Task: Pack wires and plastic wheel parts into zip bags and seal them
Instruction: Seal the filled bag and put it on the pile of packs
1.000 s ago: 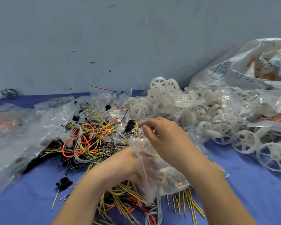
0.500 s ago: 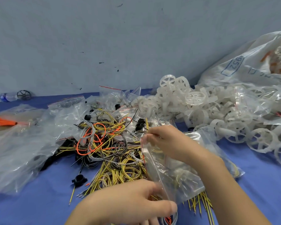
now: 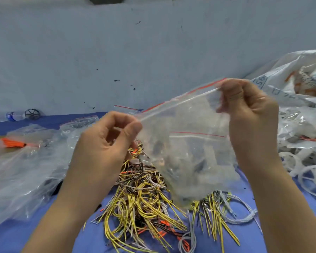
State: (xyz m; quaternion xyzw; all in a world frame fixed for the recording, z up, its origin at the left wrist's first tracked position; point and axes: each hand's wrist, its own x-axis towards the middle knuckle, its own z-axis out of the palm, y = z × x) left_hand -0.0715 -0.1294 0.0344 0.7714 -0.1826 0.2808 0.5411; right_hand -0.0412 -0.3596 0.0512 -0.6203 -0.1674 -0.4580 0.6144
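Blue cloth covers the table under a pale grey wall, and nearest the camera lies a tangle of wires, mostly yellow-and-black with some grey and orange, loose on the cloth. Above that heap both hands hold a clear zip bag up in the air: the left hand pinches the left end of its red-lined top strip between thumb and fingers, and the right hand pinches the right end, higher up, so the strip runs taut and slanted between them. Something sits in the bag's sagging bottom, too blurred to name. Whether the strip is pressed shut along its length I cannot tell; the step in hand looks like sealing. Next, probably, fingers should run along the strip, then the bag be set aside. Beyond lie crumpled empty bags at left, white plastic wheels and a large printed sack at right.
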